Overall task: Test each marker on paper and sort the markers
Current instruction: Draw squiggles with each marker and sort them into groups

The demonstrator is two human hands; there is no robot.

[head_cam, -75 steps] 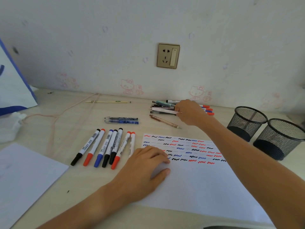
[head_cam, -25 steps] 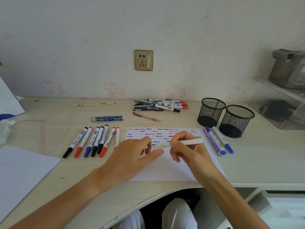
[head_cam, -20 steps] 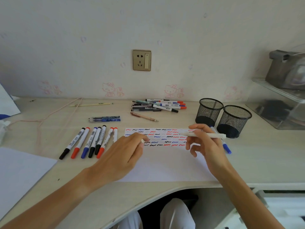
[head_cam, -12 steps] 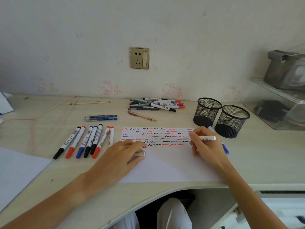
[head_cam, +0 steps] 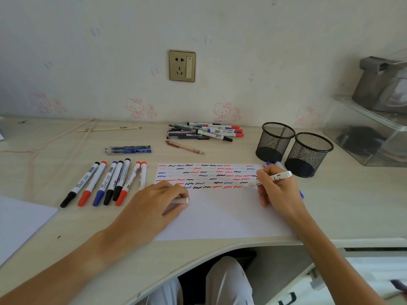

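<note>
The white marker (head_cam: 272, 178) is gripped by the right hand (head_cam: 276, 190), its cap (head_cam: 181, 200) pinched in the left hand (head_cam: 154, 208); existing squiggles on the paper (head_cam: 220, 216) could be smeared.

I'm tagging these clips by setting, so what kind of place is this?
Probably a home desk, perhaps a child's room: cartoon cat stickers run along the wall beside a wall socket, and mesh pen cups stand by loose markers.
</note>
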